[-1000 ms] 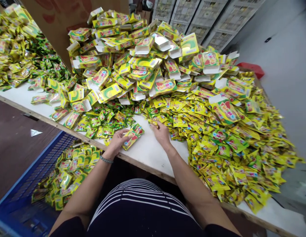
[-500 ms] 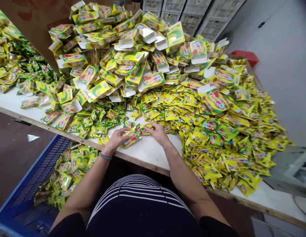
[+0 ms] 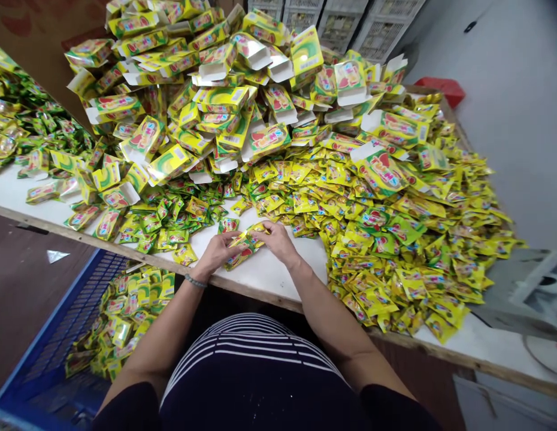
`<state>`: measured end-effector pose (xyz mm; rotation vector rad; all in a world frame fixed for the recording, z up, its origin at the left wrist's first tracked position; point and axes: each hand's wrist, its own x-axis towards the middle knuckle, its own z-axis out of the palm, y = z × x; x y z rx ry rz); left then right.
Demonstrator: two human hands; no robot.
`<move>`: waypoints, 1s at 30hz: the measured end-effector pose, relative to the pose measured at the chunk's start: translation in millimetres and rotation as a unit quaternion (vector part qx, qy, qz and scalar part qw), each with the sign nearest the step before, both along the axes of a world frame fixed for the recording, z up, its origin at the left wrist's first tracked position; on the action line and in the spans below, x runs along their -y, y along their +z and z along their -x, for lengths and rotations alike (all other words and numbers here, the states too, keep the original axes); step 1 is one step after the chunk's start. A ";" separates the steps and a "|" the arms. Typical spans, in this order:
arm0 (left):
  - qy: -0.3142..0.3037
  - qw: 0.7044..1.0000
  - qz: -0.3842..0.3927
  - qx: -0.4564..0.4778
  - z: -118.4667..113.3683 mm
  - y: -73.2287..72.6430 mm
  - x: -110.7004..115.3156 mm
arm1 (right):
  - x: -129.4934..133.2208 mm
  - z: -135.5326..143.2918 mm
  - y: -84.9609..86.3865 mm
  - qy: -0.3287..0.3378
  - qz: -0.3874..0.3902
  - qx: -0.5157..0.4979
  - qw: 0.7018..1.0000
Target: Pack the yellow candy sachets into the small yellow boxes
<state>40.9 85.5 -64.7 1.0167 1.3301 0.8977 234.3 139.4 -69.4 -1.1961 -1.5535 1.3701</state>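
My left hand (image 3: 219, 254) is closed around a small yellow-green candy box (image 3: 236, 257) just above the table's front edge. At the box's right end, my right hand (image 3: 277, 240) pinches a yellow candy packet (image 3: 258, 228) that lies against the box opening; how far it sits inside I cannot tell. A loose green packet (image 3: 228, 225) lies on the white tabletop (image 3: 272, 274) just beyond my left hand. Left of that hand is a heap of small green packets (image 3: 168, 222). A big heap of yellow packets (image 3: 390, 257) spreads to the right.
A tall pile of open-ended candy boxes (image 3: 224, 99) covers the back of the table. Below the left edge stands a blue crate (image 3: 58, 341) holding filled-looking boxes (image 3: 126, 311). White crates (image 3: 341, 27) are stacked behind, beside a red container (image 3: 442, 90). A brown carton (image 3: 40, 48) stands back left.
My right hand has brought the yellow packet left and closer against the candy box in my left hand. The whole view has shifted slightly.
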 end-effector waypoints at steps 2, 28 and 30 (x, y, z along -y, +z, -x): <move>-0.004 0.999 0.026 0.023 -3.5 1.6 -0.7 | 2.2 1.3 -0.9 -0.003 0.016 -0.027 0.999; -0.002 0.980 0.026 0.196 -36.8 5.8 -43.0 | -3.4 -17.9 -1.7 -0.113 -0.173 0.126 0.970; 0.003 0.978 0.020 0.208 -35.5 5.6 -42.5 | -2.6 -15.3 -2.3 -0.140 -0.213 0.149 0.955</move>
